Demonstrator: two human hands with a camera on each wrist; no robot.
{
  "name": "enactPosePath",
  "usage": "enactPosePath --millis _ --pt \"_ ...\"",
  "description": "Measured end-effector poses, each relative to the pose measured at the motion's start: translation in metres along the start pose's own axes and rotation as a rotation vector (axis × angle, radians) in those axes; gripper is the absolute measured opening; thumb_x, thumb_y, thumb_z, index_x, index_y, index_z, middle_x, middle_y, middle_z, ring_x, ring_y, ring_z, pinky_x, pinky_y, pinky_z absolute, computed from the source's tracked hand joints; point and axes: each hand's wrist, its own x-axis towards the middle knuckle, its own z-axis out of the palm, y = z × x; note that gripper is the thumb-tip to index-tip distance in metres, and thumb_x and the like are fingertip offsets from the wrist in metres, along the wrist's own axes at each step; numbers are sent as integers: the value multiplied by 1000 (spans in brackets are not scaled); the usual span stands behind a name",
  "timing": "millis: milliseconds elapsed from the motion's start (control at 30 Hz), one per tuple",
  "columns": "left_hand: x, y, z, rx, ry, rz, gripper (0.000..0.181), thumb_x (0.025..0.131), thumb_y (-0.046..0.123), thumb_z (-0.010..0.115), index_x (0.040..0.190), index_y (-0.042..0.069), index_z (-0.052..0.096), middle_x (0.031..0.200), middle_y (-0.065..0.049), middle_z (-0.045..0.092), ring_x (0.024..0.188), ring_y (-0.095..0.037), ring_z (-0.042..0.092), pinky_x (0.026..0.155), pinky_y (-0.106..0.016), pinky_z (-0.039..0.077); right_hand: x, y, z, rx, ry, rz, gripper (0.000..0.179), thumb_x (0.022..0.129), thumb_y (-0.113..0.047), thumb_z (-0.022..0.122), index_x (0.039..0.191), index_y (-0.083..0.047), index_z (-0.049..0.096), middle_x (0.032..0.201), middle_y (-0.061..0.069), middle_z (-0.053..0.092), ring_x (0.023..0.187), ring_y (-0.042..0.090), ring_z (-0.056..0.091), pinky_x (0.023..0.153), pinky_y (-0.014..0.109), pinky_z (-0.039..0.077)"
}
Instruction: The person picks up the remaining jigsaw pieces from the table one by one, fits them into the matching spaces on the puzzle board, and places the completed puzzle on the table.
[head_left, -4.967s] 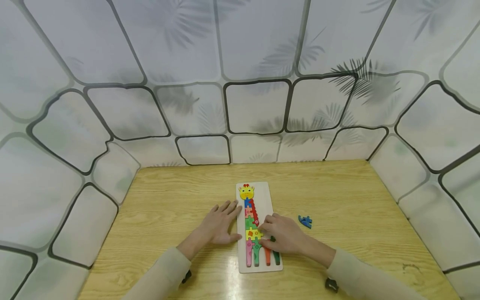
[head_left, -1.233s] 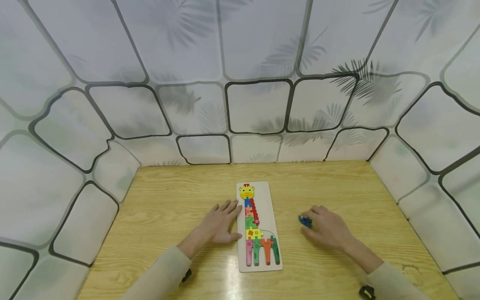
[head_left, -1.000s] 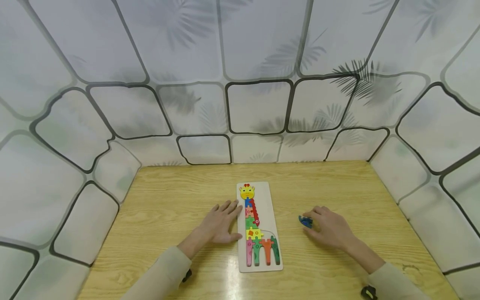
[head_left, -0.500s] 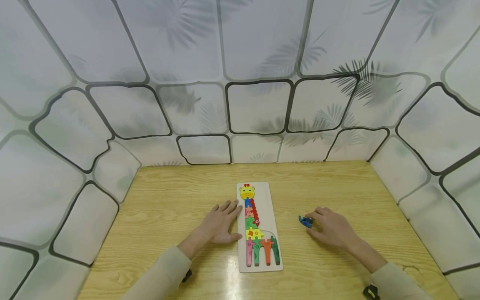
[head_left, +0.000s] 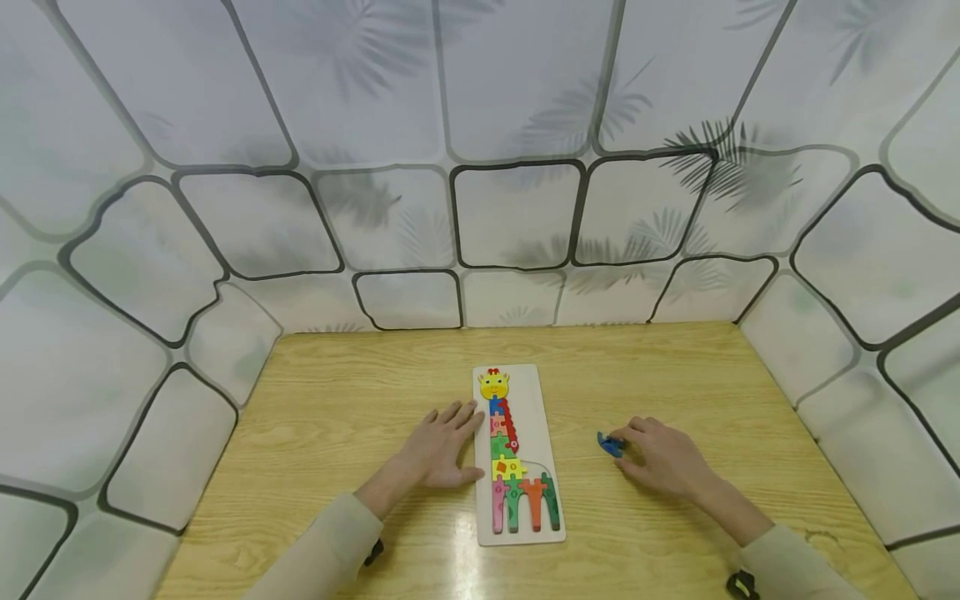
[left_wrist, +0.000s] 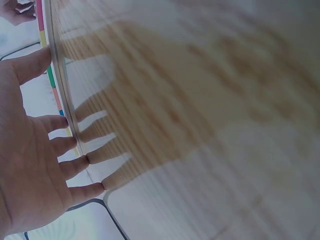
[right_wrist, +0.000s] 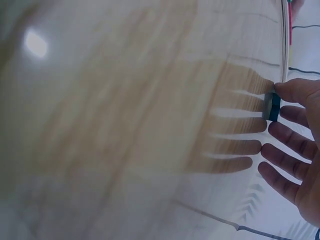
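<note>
A pale giraffe jigsaw board (head_left: 530, 408) lies on the table, with colourful numbered pieces forming the head, neck, part of the body and the legs. A curved outline shows bare above the orange leg (head_left: 535, 503) and the dark green leg (head_left: 552, 502). My left hand (head_left: 442, 450) lies spread flat, its fingertips and thumb touching the board's left edge. To the right of the board, my right hand (head_left: 663, 456) pinches a blue puzzle piece (head_left: 609, 445) between thumb and fingers, down at the table. In the right wrist view the piece (right_wrist: 271, 106) appears as a dark thin edge.
The light wooden table (head_left: 360, 367) carries the board and the blue piece. Stone-patterned walls (head_left: 510, 212) enclose it at the back and both sides. Glare marks the table's front (head_left: 465, 558).
My right hand left the board's lower body area and went right to the blue piece. Over the last second it shifted slightly and the piece turned a little. My left hand stayed put.
</note>
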Motion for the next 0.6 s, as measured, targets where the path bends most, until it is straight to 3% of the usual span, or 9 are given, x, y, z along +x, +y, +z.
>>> enactPosePath --millis 600 --pt "-1 -1 1 0 7 3 94 92 68 60 166 14 35 175 -12 31 160 -39 34 124 -64 38 -2 -12 -4 24 -46 48 39 84 -33 87 118 -17 79 94 -7 68 79 7 60 58 18 44"
